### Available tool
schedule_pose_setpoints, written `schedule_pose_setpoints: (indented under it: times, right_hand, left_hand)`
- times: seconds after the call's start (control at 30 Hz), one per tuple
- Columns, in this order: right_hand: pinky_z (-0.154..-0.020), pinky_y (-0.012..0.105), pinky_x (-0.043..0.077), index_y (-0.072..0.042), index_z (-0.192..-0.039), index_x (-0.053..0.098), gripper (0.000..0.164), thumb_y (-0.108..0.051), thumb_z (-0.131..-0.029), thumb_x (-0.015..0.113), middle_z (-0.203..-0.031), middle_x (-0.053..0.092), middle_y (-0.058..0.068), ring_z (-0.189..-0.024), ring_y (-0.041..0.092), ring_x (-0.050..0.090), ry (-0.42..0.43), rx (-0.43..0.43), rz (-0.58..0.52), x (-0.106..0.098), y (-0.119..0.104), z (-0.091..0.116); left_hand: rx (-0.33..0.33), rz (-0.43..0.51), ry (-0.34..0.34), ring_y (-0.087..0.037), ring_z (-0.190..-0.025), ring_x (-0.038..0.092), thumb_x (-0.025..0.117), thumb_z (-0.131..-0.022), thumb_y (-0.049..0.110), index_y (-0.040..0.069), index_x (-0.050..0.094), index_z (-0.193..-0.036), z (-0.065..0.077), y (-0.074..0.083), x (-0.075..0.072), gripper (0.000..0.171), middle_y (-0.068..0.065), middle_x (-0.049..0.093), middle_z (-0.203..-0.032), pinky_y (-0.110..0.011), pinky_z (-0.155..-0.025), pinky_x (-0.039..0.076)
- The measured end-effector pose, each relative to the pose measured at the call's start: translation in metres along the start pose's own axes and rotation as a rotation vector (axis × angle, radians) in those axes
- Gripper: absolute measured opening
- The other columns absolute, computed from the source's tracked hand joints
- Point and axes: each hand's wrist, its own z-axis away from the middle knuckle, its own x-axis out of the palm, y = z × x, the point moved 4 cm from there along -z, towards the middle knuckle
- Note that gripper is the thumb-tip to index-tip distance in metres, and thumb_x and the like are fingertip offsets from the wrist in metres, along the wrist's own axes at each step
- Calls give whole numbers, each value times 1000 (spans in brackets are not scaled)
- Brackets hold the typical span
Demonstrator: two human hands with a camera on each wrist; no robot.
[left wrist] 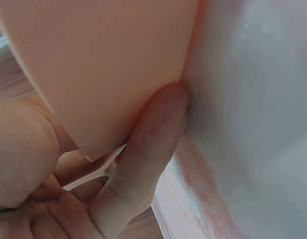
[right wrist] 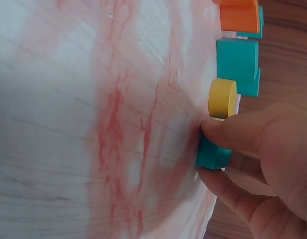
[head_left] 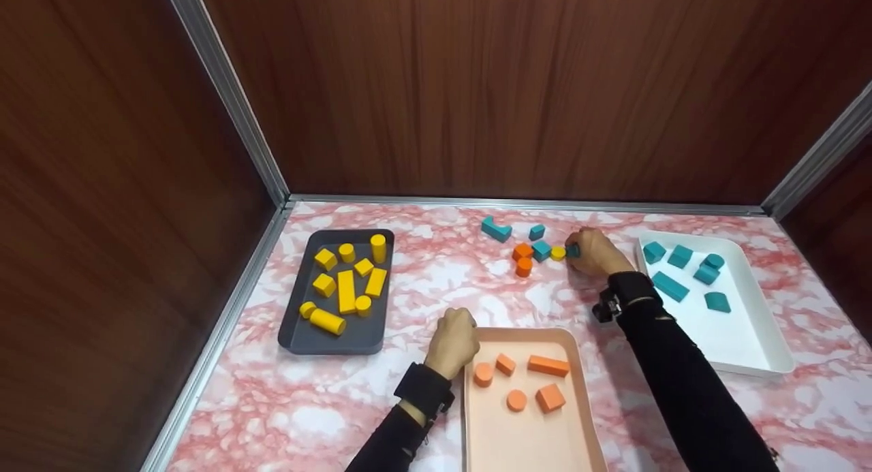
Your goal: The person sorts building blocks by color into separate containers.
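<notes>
My right hand (head_left: 594, 253) pinches a small teal block (right wrist: 213, 152) between thumb and fingers at the tabletop. Beside it stands a short yellow cylinder (right wrist: 222, 98), close to the thumb. A teal cube (head_left: 541, 250) and two orange blocks, one a cylinder (head_left: 523, 267), sit just left of that. My left hand (head_left: 453, 342) grips the far left corner of the peach tray (head_left: 537, 444). In the left wrist view the thumb (left wrist: 158, 124) lies along the tray's outer wall. Several orange blocks, including a cube (head_left: 550, 398), lie in this tray.
On the left, a dark grey tray (head_left: 293, 332) holds several yellow blocks. A white tray (head_left: 742, 346) with several teal blocks stands at the right. Behind the cluster lie a notched teal block (head_left: 496, 229) and a small teal block (head_left: 537, 231). Wooden panels (head_left: 477, 90) enclose the table.
</notes>
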Motion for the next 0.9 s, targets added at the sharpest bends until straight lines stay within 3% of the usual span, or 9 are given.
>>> schedule_pose_setpoints:
  times: [0.23, 0.4, 0.53, 0.73, 0.9]
  right_hand:
    - [-87, 50, 48, 2, -111, 64, 33, -9, -79, 67, -104, 58, 20, -92, 35, 56, 58, 15, -117, -29, 1, 23]
    - [-75, 47, 50, 2, -108, 65, 30, -6, -78, 66, -97, 59, 22, -82, 32, 56, 183, -58, -92, -63, 8, 47]
    - [-72, 47, 49, 2, -108, 65, 31, -6, -78, 66, -101, 60, 23, -81, 33, 57, 244, -74, -100, -85, 18, 68]
    - [-74, 49, 49, 3, -112, 64, 36, -7, -78, 68, -104, 58, 22, -85, 34, 57, 232, 1, -99, -100, 42, 103]
    - [-68, 41, 46, 4, -111, 64, 35, -7, -77, 68, -98, 59, 21, -79, 29, 53, 190, 34, -88, -95, 61, 130]
  left_hand:
    - [15, -6, 1, -33, -80, 66, 65, -72, -2, 3, 74, -85, -1, 3, 0, 16, -17, 67, -88, -38, -72, 54]
    - [15, 15, 1, -34, -82, 66, 67, -69, -3, 2, 73, -90, -1, 4, -1, 23, -18, 68, -92, -38, -73, 54]
    - [16, 6, 16, -34, -81, 65, 66, -69, -3, 1, 73, -88, -1, 2, -3, 20, -18, 66, -90, -39, -72, 54]
    - [8, 9, -4, -36, -84, 64, 67, -69, -2, 2, 72, -90, 0, 2, -2, 22, -19, 65, -93, -41, -76, 53]
    - [33, -1, 5, -35, -79, 65, 64, -69, -4, 3, 74, -80, 1, 2, -1, 16, -18, 67, -87, -41, -72, 53]
